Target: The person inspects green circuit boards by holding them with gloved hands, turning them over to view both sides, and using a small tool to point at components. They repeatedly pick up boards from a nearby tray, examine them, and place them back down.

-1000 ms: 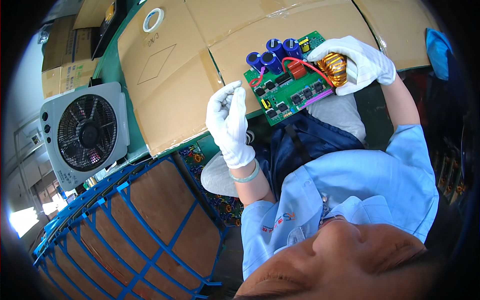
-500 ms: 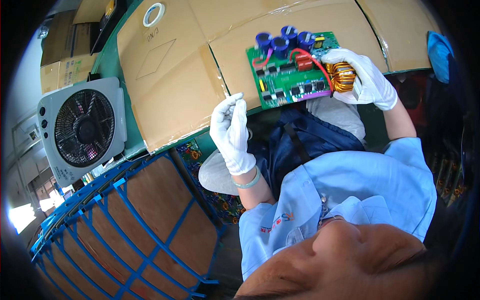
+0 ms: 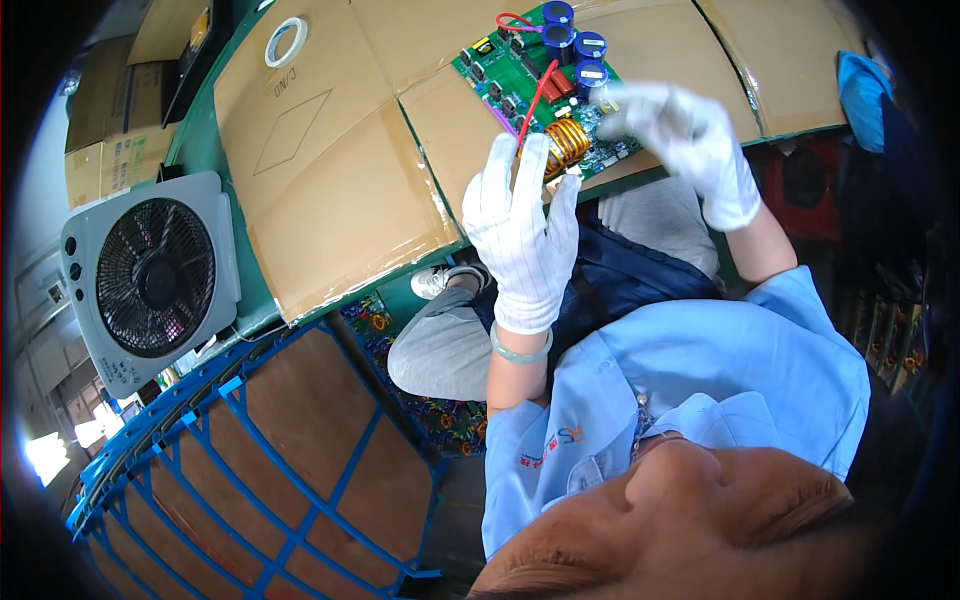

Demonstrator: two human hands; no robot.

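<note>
A green circuit board (image 3: 517, 82) lies tilted over the cardboard-covered bench edge. It carries several blue cylindrical capacitors (image 3: 590, 47), red block parts (image 3: 557, 87) and a copper-wound coil (image 3: 567, 143). My left hand (image 3: 520, 235), in a white glove, grips the board's near side by the coil, fingers beside the red wire (image 3: 537, 100) and thumb below the coil. Over the board's right edge is my gloved right hand (image 3: 690, 145). Motion smears its fingers, so whether they touch the board is unclear.
Brown cardboard sheets (image 3: 325, 200) cover the green bench. A roll of white tape (image 3: 286, 42) lies at the far left. Left of the bench stands a grey box fan (image 3: 155, 275), above a blue-strapped wooden panel (image 3: 300, 400). Blue cloth (image 3: 862, 100) hangs at the far right.
The board has turned clockwise, bringing the coil to its near side. My left hand has moved right and taken hold there. My right hand has let go of the coil side and moves, blurred.
</note>
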